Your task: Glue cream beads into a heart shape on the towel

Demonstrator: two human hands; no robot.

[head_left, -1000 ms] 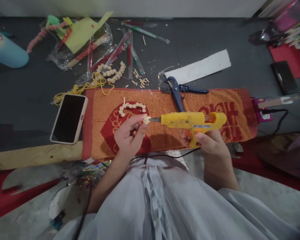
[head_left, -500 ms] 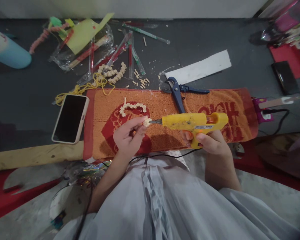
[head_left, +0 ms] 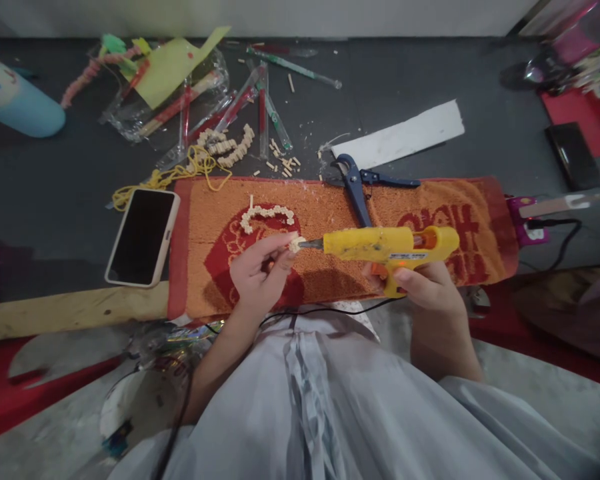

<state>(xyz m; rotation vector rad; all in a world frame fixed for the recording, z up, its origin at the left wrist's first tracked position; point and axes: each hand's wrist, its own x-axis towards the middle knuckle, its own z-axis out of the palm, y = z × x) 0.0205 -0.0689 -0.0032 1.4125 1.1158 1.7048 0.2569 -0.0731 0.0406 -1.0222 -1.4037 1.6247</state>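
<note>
Small cream cluster (head_left: 296,245) is mid-work above the towel (head_left: 325,277), pinched in the left hand's (head_left: 257,270) fingertip grip; nozzle of the yellow glue gun (head_left: 367,244) meets it from 3 o'clock, contact or tiny gap unclear. Right hand's (head_left: 427,287) grip is wrapped around the gun handle, fingers at the trigger; whether glue is out, can't tell. Done, judging by layout: one wavy strip (head_left: 269,213) of joined bits at the cluster's 11 o'clock, on the towel; thicker joined strips (head_left: 240,148) farther out, same direction, on the counter (head_left: 405,73). Left: cluster looks unfinished and separate from the wavy strip; loose bits (head_left: 287,165) at 12 o'clock lie unjoined. Farther out: blue cutter (head_left: 353,183) toward 1 o'clock, white strip (head_left: 400,137) beyond it, phone (head_left: 143,237) at 9.
</note>
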